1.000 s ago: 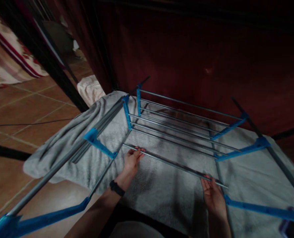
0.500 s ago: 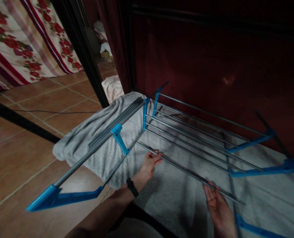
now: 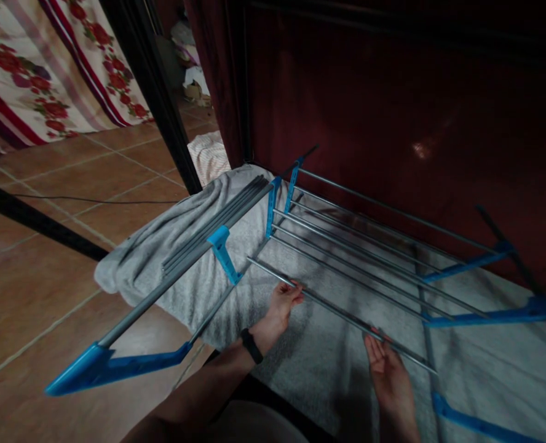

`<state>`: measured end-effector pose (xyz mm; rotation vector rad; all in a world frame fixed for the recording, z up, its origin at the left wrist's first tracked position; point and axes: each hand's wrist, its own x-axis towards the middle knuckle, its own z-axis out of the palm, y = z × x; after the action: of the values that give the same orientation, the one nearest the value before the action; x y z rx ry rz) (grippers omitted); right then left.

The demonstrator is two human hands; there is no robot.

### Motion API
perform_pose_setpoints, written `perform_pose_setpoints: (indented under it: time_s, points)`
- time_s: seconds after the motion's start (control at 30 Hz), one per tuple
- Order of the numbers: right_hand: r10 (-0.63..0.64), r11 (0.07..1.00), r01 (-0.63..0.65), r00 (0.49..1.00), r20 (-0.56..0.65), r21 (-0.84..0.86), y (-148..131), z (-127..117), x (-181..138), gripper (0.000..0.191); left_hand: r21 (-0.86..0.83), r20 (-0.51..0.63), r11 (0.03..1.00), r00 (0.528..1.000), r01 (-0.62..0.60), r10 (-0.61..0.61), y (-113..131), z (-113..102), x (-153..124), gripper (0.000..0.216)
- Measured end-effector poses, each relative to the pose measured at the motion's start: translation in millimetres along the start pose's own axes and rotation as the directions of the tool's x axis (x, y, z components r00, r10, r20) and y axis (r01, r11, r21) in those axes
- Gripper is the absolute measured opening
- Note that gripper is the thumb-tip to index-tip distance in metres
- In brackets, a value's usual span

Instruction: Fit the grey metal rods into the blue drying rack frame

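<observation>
A thin grey metal rod (image 3: 331, 312) lies slantwise across my two hands, above the grey blanket. My left hand (image 3: 283, 303), with a dark band on its wrist, pinches the rod near its left part. My right hand (image 3: 390, 372) is turned palm up and supports the rod nearer its right end with its fingers. Beyond the rod is a partly assembled drying rack, whose several parallel bars (image 3: 347, 246) join blue plastic brackets (image 3: 272, 208). Another blue bracket (image 3: 224, 255) sits on the left side tube, close to the rod's left end.
Several loose rods (image 3: 215, 224) lie bundled on the blanket (image 3: 134, 255) at the left. A blue end piece (image 3: 77, 372) juts out over the tiled floor (image 3: 37, 307). Dark posts (image 3: 157, 92) stand at the left, and a dark red panel (image 3: 369, 117) rises behind the rack.
The rod has shifted to the left, its left end now nearer the side tube. My right hand has moved left with it, while my left hand stays nearly in place.
</observation>
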<state>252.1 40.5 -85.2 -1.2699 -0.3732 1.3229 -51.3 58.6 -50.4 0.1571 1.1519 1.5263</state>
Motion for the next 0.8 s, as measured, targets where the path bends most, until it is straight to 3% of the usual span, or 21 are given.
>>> perform_pose_setpoints:
  time_s: [0.13, 0.27, 0.37, 0.5, 0.8]
  points:
    - [-0.028, 1.000, 0.028, 1.000, -0.011, -0.003, 2, 3, 0, 0.027, -0.002, 0.009, 1.000, 1.000, -0.002, 0.002, -2, 5, -1, 0.050]
    - [-0.004, 1.000, 0.004, 0.997, -0.082, -0.002, 5, -1, 10, 0.029, -0.005, 0.094, 1.000, 0.995, 0.022, -0.022, -2, 9, -5, 0.049]
    - [0.006, 1.000, -0.006, 0.998, -0.066, -0.002, 6, -2, 13, 0.029, -0.012, 0.129, 0.999, 0.990, 0.051, -0.049, -3, 11, -6, 0.047]
    - [-0.029, 0.999, 0.029, 1.000, -0.004, -0.032, 6, 0, 7, 0.028, -0.021, 0.086, 0.998, 0.995, 0.061, -0.059, -8, 11, -3, 0.047]
    - [-0.021, 1.000, 0.022, 0.999, -0.027, 0.007, 5, 8, 0, 0.027, 0.026, 0.062, 0.999, 0.998, 0.022, -0.024, -11, 16, -7, 0.048]
